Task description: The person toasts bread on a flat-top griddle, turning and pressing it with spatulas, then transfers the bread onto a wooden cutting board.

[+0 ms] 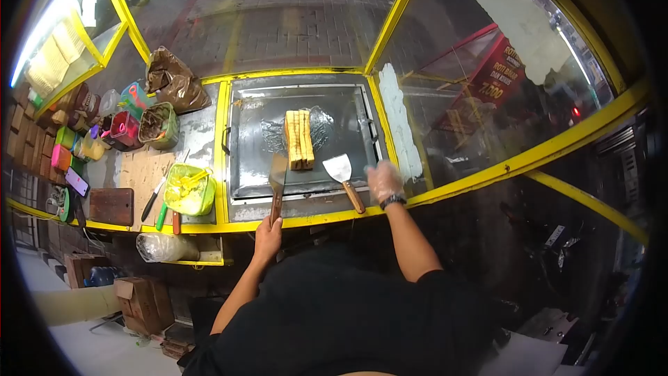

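My left hand (pixel 268 238) is closed round the wooden handle of a spatula (pixel 277 179), whose blade rests near the lower left end of the toasted bread (pixel 299 141). The bread is a block of several strips side by side on the flat griddle (pixel 257 167), with a shiny greasy patch around it. A second spatula (pixel 339 168) lies at the griddle's front edge, its wooden handle pointing towards me. Just right of it is my right hand (pixel 385 181), in a clear plastic glove and blurred by motion. Its fingers are too smeared to read.
Yellow-framed glass panels (pixel 396 7) surround the griddle. To the left stand a green tub (pixel 189 189) of yellow spread, a knife (pixel 154 191), a dark cutting board (pixel 111 207), a phone (pixel 77 181), several containers and a brown plastic bag (pixel 175 83).
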### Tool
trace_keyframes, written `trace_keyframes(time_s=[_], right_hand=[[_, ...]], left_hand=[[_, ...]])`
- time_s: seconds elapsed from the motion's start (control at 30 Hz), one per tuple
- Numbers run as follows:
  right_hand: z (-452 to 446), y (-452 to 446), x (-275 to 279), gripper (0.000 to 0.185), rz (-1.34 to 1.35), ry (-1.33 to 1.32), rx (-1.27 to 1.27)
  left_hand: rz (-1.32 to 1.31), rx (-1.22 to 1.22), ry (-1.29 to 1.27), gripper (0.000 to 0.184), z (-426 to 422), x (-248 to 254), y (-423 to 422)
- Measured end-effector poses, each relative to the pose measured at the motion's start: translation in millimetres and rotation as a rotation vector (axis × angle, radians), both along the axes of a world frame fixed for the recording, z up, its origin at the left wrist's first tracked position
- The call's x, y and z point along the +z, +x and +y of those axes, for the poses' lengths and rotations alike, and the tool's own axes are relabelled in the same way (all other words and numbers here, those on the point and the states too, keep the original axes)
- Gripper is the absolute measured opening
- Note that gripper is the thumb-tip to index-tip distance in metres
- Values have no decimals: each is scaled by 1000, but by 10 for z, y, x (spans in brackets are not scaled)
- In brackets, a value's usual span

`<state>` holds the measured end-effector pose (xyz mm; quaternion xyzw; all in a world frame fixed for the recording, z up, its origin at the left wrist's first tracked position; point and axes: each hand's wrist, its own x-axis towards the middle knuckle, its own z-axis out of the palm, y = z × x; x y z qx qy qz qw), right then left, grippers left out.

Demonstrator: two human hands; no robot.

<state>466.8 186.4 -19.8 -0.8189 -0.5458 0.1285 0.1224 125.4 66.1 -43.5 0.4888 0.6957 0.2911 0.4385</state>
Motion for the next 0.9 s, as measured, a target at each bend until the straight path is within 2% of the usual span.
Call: trace_keyframes(time_s=[0.03, 0.1, 0.2, 0.27, 0.37, 0.57, 0.73, 0.9], right_hand=[[290, 102, -35, 32, 25, 56, -116], [831, 271, 162, 37, 181, -111, -132], [1487, 473, -346, 30, 34, -106, -29], [1672, 494, -399, 26, -15, -160, 1], [1761, 429, -359, 24, -41, -185, -11], [1810, 497, -446, 24, -137, -162, 91], [1828, 491, -387, 26, -46, -205, 48], [1816, 484, -445, 27, -17, -217, 5]], left_hand=[[2, -3, -3, 31, 3, -6, 6], [6, -7, -10, 31, -4, 50, 26], [20, 15, -24, 31, -1, 140, 90], [66, 27, 30, 30, -13, 148, 116], [82, 29, 27, 31, -7, 313, 191], [80, 35, -5, 32, -39, 244, 208], [148, 22, 50, 32, -36, 317, 224], [144, 16, -3, 32, -17, 402, 203]])
